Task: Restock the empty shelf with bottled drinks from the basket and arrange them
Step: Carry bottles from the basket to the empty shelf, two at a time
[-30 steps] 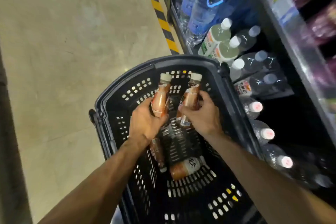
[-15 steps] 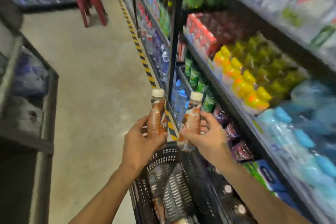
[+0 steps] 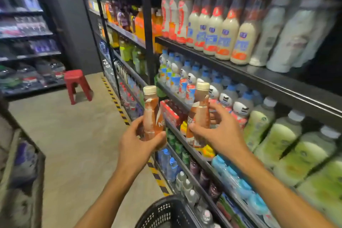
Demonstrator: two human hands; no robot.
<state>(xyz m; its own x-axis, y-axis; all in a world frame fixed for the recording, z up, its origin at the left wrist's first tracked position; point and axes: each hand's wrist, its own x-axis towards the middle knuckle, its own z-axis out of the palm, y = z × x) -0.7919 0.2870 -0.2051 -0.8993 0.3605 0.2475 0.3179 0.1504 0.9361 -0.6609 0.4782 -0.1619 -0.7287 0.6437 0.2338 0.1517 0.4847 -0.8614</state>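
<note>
I hold two brown bottled drinks with cream caps upright at chest height. My left hand (image 3: 137, 146) grips the left brown bottle (image 3: 151, 114) around its lower body. My right hand (image 3: 220, 133) grips the right brown bottle (image 3: 199, 114) from the side. Both bottles are in front of the black shelving (image 3: 240, 74) on my right, which is packed with drinks. Only the rim of the black basket (image 3: 162, 209) shows at the bottom edge, below my forearms.
The shelving holds rows of milky bottles (image 3: 222, 29), blue-capped bottles (image 3: 187, 79) and green drinks (image 3: 277, 135). A yellow-black floor stripe (image 3: 120, 107) runs along its base. A red stool (image 3: 76, 85) stands down the aisle. Another rack (image 3: 20, 163) is at my left.
The two bottles have been lifted out of the basket and up to shelf height. My view has swung up from the basket to the shelves and aisle.
</note>
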